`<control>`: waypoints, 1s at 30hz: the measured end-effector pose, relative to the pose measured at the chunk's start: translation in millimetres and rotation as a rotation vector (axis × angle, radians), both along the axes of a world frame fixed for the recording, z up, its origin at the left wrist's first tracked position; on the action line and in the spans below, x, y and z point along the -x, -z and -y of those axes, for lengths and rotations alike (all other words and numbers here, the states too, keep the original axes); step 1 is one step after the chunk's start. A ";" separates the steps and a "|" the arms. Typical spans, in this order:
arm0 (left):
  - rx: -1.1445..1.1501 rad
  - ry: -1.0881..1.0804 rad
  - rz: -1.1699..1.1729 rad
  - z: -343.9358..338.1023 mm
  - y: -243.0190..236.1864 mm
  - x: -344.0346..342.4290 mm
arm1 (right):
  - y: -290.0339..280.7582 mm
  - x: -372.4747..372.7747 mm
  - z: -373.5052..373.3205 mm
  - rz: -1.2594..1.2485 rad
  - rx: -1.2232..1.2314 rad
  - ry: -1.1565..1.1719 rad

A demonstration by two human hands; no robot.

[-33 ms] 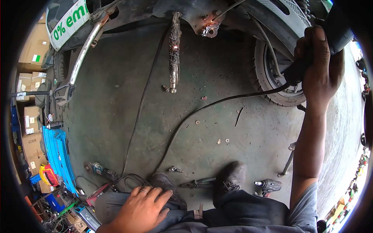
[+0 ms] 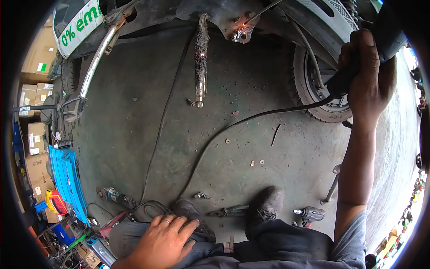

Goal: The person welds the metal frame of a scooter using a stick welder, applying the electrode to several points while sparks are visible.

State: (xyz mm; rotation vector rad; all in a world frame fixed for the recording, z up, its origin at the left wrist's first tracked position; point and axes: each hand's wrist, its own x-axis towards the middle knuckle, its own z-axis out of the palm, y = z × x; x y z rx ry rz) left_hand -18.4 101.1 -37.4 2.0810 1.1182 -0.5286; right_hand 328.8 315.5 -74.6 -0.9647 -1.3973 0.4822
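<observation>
Your right hand [image 2: 369,76] grips welding holder [image 2: 345,80], upper right; left hand [image 2: 163,242] open on knee. Risk: cable [image 2: 251,119] snags boot [image 2: 264,208], jerks arc off.

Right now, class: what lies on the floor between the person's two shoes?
In the head view, green-handled pliers lie on the concrete between the left shoe and the right shoe.

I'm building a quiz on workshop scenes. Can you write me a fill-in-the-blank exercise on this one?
1. The right hand grips a black welding ____.
2. The left hand rests on the person's own ____.
3. Pliers lie on the floor between the two ____.
Missing words: torch; knee; shoes
</observation>
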 end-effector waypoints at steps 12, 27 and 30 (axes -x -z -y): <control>0.010 0.000 0.007 -2.5 0.7 1.2 | 6.5 5.0 -4.2 0.059 0.012 0.062; -0.006 -0.013 0.044 0.4 6.1 7.4 | 9.6 5.0 -5.7 0.063 -0.003 0.035; 0.012 -0.012 0.019 -2.6 1.5 2.3 | 8.5 7.0 -4.6 0.071 0.008 0.055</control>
